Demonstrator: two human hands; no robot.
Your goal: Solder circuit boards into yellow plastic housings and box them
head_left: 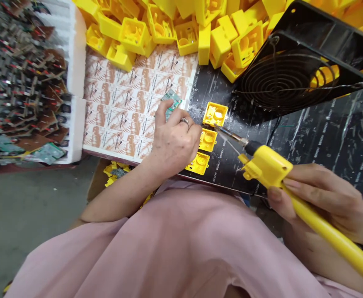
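Note:
My right hand (330, 198) is wrapped round the yellow handle of a soldering iron (270, 165), which has a thin tube-like guide beside its metal shaft. The iron's tip is at the lower edge of a small open yellow case (218, 112). Two more yellow cases, the middle one (208, 140) and the nearest one (199, 162), stand below it in a row, partly behind my left hand (178, 138). That hand is palm down with its fingers curled. Its outer fingers rest by a green circuit board (173, 100); its thumb and whatever it pinches are hidden.
Many yellow cases (134, 35) are heaped at the back. A black fan (277, 78) leans on the right over the dark bench top (318, 136). A white foam tray (77, 78) packed with circuit boards stands left of the patterned sheet (122, 99).

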